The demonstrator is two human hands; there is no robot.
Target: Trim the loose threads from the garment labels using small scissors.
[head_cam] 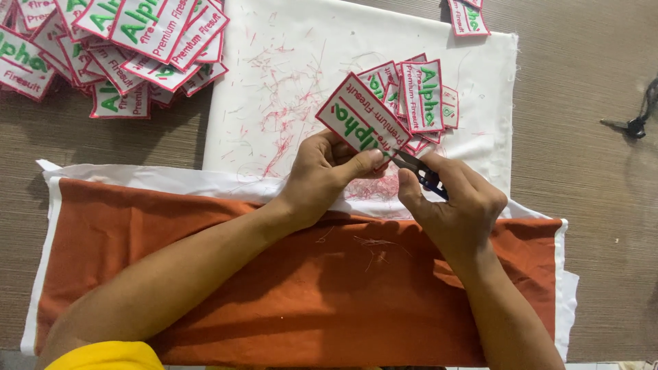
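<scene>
Left grip (327, 171) pinched a white patch (359, 116) with a red border and green lettering by its lower edge, while the right grip (449, 199) closed around small dark thread snips (418, 170) whose tips met that edge. Just beyond both hands lay a small heap of like patches (421, 96) on white cloth (288, 62) strewn with red thread trimmings (284, 103). Beneath the wrists spread an orange cloth (308, 288). Far to the left a bigger patch pile (110, 48) rested on the brown woodgrain desk (589, 89).

I worked at a brown wood-grain counter (582, 89), evenly lit from above, with soft shadows falling across its surface
</scene>
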